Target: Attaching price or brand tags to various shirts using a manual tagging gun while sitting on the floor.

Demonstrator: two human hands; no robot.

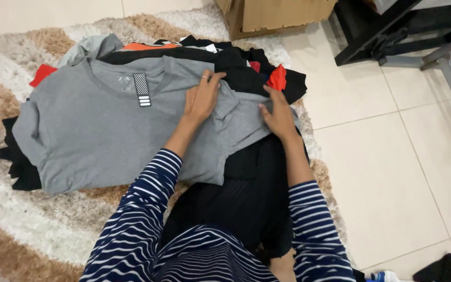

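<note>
I see both of my hands down on a grey T-shirt [105, 130] that lies spread face-down-flat over a heap of other clothes on the shaggy brown and cream rug [37, 224]. My left hand [202, 99] rests palm down on the shirt near its right shoulder, fingers stretched out and loosely apart, pressing the cloth rather than gripping it; a ring shows on one finger. My right hand [277, 117] sits just beside it at the shirt's sleeve edge, fingers bent slightly, and I cannot tell whether it pinches the fabric or only lies on it. Under and behind the shirt lies a pile of black and red garments [246, 70], touching its upper edge. A cardboard box [283, 15] stands beyond the rug on the pale tiled floor [392, 172], and the dark legs of a table frame [418, 42] stand well apart to the right.
</note>
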